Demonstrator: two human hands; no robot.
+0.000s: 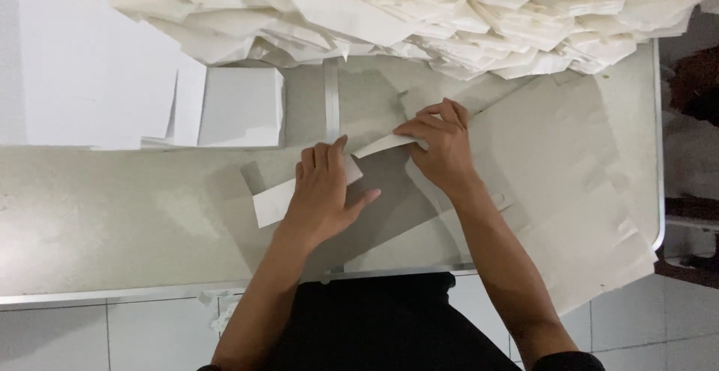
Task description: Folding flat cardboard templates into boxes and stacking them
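Left hand (pixel 323 191) flat on long white folded paper strip (pixel 273 200), fingers together pressing down, thumb spread aside. Right hand (pixel 442 146) at strip's far end, fingertips (pixel 408 128) bunched, pinching paper edge. Strip lies diagonally at centre of pale grey metal-edged table (pixel 112 221). Big heap of folded white paper pieces (pixel 419 11) behind. Stack of flat white sheets (pixel 241 107) far left.

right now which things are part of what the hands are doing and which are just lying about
In hand:
left hand, pressing flat on the paper strip
right hand, pinching the strip's far end
table under them

Lying about:
heap of folded papers at the back
stack of white sheets on the left
large sheet on the right
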